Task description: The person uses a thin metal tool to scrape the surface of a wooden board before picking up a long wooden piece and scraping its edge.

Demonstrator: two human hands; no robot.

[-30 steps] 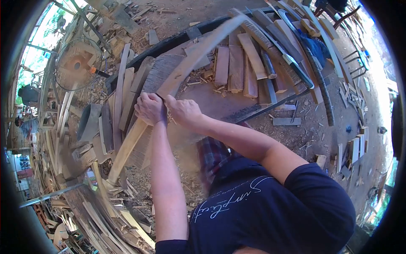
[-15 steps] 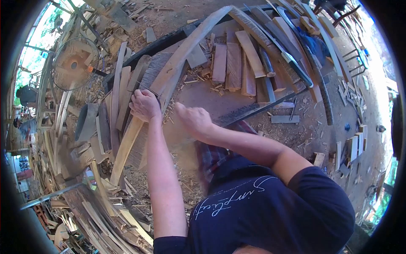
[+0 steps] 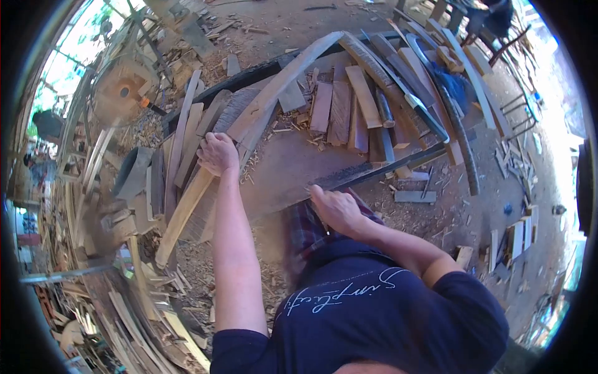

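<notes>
My left hand [image 3: 218,154] is closed around a long curved wooden beam [image 3: 268,93], at the middle of its left leg. A thin dark edge shows by the fingers there; I cannot make out what it is. The beam rises from the lower left toward the top of the bench and lies across a rough, dark-grained board [image 3: 232,112]. My right hand [image 3: 336,210] is curled closed in front of my body, near the bench's front edge [image 3: 374,173]. What it holds, if anything, is mostly hidden; a small thin tip shows below the fist.
Several short wooden blocks [image 3: 340,112] and long curved strips [image 3: 461,68] cover the bench's right part. A fan [image 3: 124,92] stands at the left. Wood offcuts [image 3: 124,311] are heaped at the lower left, and shavings [image 3: 249,280] litter the ground. Small blocks [image 3: 522,234] stand at the right.
My right hand has moved right and down, away from the beam and back toward my body. The left hand stays on the beam. The view has shifted slightly.
</notes>
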